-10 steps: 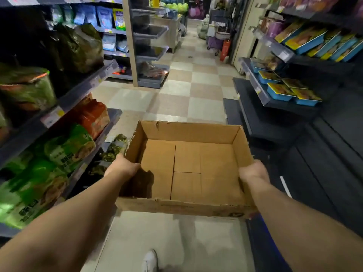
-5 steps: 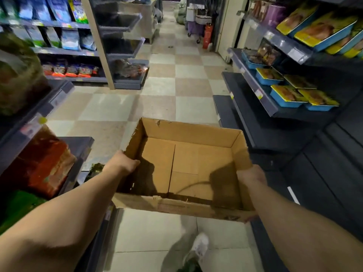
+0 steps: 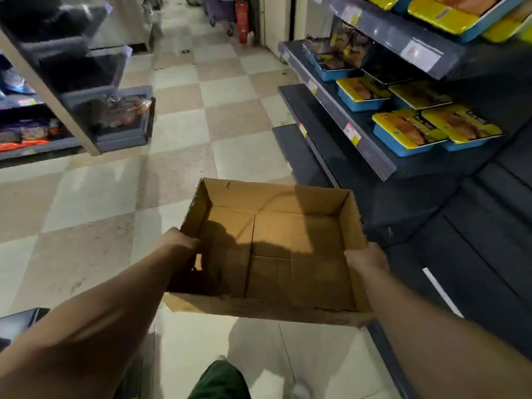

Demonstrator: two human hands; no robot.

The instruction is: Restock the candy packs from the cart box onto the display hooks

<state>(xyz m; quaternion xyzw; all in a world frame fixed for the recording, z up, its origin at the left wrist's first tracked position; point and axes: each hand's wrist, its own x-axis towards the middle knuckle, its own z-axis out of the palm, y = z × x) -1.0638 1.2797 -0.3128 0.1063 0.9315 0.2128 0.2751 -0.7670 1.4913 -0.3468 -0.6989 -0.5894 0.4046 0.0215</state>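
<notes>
An open cardboard box (image 3: 276, 197) is carried in front of me above the tiled aisle floor. Its inside is bare, with no candy packs in it. My left hand (image 3: 180, 244) grips the box's left wall, fingers curled over the rim. My right hand (image 3: 367, 259) grips the right wall the same way. No display hooks or cart show in this view.
Dark shelves with blue and yellow trays (image 3: 408, 133) line the right side, their lower ledges (image 3: 302, 151) jutting toward the aisle. A shelf end unit (image 3: 115, 122) stands at the left. A red extinguisher (image 3: 242, 21) and a wheeled cart (image 3: 220, 10) stand far down the checkered floor.
I have walked forward down the aisle with the box held in both hands. The left shelves of green and orange bags have passed out of view, and the right shelves are closer.
</notes>
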